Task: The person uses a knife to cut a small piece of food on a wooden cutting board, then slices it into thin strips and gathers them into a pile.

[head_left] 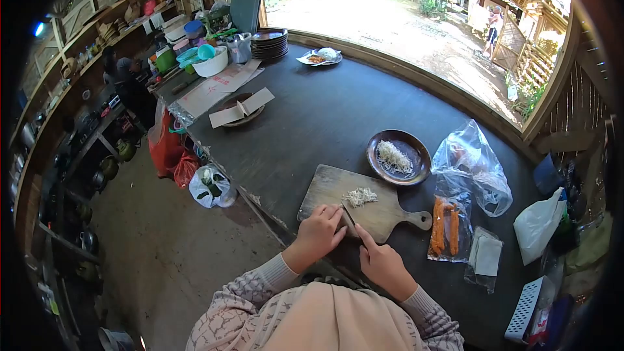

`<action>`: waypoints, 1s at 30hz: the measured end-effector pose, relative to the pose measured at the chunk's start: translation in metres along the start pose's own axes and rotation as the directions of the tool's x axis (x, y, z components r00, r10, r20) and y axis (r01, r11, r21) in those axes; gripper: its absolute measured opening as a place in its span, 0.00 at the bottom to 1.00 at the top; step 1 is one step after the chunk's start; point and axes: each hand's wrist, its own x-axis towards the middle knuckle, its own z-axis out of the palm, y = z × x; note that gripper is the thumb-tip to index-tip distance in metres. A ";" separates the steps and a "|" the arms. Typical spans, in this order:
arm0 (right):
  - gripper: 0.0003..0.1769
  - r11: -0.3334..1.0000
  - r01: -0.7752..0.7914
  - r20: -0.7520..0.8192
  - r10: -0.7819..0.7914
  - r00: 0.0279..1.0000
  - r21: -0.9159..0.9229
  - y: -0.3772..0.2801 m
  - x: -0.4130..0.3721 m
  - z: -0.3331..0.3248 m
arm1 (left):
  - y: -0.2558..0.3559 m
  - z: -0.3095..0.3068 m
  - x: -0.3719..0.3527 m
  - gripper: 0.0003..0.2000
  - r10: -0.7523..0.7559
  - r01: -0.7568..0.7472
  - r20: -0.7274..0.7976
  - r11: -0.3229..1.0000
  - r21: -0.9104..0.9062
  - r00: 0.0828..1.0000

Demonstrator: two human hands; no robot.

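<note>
A wooden cutting board (323, 185) with a handle lies near the table edge in front of me. My right hand (385, 265) grips a knife (349, 214), its index finger stretched along the top of the blade. Beside the blade, my left hand (318, 234) rests on the board with curled fingers; whatever they press on is hidden. Just past the knife is a small heap of pale, thin shreds (360, 196). Behind the board, a dark brown plate (423, 165) carries more pale shreds (394, 156).
Right of the board are orange sticks (444, 226) in a clear bag, another plastic bag (471, 166) and a small white packet (485, 255). Far back stand stacked plates (269, 45) and a plate of food (319, 57). Cardboard pieces (242, 109) lie left. A person (492, 29) is outside.
</note>
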 end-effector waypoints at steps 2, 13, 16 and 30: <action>0.32 1.000 -0.006 0.001 0.006 1.000 -0.002 -0.002 0.000 -0.001 | 0.001 -0.002 0.001 0.23 0.002 -0.002 0.004 1.000 -0.008 1.000; 0.33 1.000 0.005 -0.016 -0.005 1.000 0.027 -0.003 -0.001 -0.001 | 0.001 -0.003 0.002 0.22 0.006 -0.006 0.017 1.000 -0.016 1.000; 0.32 1.000 -0.012 0.003 0.012 1.000 0.002 -0.004 0.000 -0.003 | 0.001 -0.003 0.002 0.22 -0.003 0.003 0.026 1.000 -0.018 1.000; 0.31 0.998 -0.051 0.118 0.053 0.992 -0.021 -0.001 0.010 -0.015 | 0.005 -0.007 0.005 0.23 -0.009 0.009 0.034 1.000 -0.006 0.999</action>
